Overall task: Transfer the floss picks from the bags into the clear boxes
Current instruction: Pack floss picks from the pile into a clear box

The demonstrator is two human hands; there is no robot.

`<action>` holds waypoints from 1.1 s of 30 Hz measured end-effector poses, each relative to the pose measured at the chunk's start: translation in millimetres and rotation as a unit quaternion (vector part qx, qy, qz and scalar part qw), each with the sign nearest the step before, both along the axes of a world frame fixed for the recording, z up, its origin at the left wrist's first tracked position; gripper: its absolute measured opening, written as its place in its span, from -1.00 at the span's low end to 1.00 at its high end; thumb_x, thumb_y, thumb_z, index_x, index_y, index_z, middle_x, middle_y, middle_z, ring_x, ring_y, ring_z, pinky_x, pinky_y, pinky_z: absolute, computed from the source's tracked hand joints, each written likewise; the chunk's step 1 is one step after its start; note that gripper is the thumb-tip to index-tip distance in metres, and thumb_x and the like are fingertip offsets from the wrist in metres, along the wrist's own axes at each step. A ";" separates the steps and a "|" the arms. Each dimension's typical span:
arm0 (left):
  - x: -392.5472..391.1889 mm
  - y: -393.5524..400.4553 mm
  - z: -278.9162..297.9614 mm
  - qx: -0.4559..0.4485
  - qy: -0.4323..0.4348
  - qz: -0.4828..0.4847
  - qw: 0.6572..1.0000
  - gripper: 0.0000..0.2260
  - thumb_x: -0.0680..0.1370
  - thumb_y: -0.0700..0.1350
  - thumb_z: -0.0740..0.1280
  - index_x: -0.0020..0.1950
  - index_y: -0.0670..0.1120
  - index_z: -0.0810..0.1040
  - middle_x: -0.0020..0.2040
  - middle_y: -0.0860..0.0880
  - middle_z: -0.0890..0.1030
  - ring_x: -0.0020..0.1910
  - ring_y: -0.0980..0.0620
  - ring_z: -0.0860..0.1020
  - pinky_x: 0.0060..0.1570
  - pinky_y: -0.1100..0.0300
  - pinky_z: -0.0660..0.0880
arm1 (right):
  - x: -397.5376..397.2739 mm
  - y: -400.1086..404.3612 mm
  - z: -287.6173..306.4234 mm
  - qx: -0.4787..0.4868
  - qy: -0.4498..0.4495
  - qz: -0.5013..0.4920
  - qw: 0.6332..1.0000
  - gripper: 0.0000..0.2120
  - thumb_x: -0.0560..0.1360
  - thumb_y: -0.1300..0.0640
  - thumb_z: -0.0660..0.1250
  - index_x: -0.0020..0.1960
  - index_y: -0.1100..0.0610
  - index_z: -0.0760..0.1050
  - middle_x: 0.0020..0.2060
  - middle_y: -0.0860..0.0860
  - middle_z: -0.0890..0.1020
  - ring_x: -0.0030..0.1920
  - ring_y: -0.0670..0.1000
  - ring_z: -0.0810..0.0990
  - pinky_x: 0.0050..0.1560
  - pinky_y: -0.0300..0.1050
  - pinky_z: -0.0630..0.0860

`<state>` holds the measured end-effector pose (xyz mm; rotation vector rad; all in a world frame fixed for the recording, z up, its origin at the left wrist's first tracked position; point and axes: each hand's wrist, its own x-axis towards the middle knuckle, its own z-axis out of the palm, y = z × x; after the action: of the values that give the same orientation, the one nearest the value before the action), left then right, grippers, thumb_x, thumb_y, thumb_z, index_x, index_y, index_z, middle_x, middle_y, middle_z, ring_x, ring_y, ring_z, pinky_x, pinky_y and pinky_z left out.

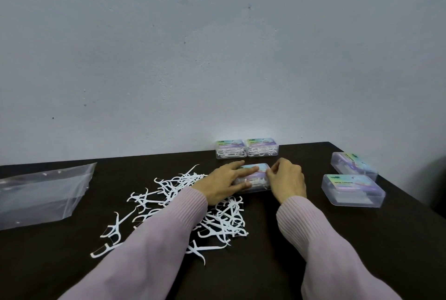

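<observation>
Both hands are closing a filled box [252, 178]: the left hand [223, 185] lies flat-fingered on its lid, the right hand [287, 180] pinches its right edge, and loose picks [169, 205] under the left forearm probably go next into the boxes [352, 190] right of the right hand.

Your left hand [223, 185] lies with straight fingers across the lid of a clear box [253, 178] on the dark table [362, 239], while your right hand [288, 182] curls its fingertips against that box's right end. Loose white floss picks [173, 205] sprawl under your left sleeve. Two filled boxes [247, 149] sit side by side at the wall, two more boxes [353, 182] lie to your right, and a clear plastic bag [41, 193] lies far left.
</observation>
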<state>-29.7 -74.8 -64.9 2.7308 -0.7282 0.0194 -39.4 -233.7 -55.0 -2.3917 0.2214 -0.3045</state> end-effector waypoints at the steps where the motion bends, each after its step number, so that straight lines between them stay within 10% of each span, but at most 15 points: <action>1: 0.1 0.4 -0.1 0.034 -0.014 -0.002 0.999 -0.55 0.62 0.10 0.08 0.51 0.20 0.07 0.55 -0.06 0.06 0.50 -0.06 0.12 0.43 0.08 0.10 | 0.0 -0.3 0.1 -0.002 0.001 0.000 1.000 -0.74 0.54 0.11 0.27 0.20 0.17 0.43 0.08 0.13 0.55 0.06 0.04 0.54 -0.05 -0.14 0.46; 14: 0.3 -1.3 -3.2 0.129 -0.091 -0.011 0.987 -0.55 0.65 0.08 -0.01 0.53 0.15 -0.02 0.53 -0.14 0.12 0.47 -0.09 0.20 0.43 0.08 0.17 | -2.0 -0.3 1.1 -0.029 0.017 0.018 0.999 -0.74 0.56 0.10 0.22 0.22 0.16 0.39 0.10 0.13 0.54 0.05 0.03 0.54 -0.08 -0.17 0.44; 25: 4.0 6.0 -4.5 -0.107 -0.026 0.028 0.994 -0.53 0.57 0.10 0.21 0.45 0.02 0.30 0.40 -0.03 0.39 0.33 0.06 0.37 0.35 0.11 0.31 | -1.0 -1.5 1.9 -0.010 0.024 0.035 0.999 -0.70 0.62 -0.04 0.05 0.15 0.15 0.38 0.05 0.12 0.54 0.04 0.06 0.54 -0.02 -0.06 0.43; 33: 5.3 5.9 -7.8 0.022 -0.046 0.008 0.999 -0.58 0.64 0.09 0.02 0.51 0.16 0.09 0.49 -0.07 0.21 0.44 -0.01 0.23 0.40 0.14 0.20 | -1.0 -2.4 2.1 -0.022 0.040 0.049 0.998 -0.74 0.60 0.00 0.12 0.18 0.14 0.37 0.06 0.11 0.53 0.02 0.03 0.52 -0.02 -0.09 0.44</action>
<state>-24.4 -68.9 -72.7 2.7936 -0.7394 0.1345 -40.4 -236.1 -52.8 -2.4508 0.1351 -0.1691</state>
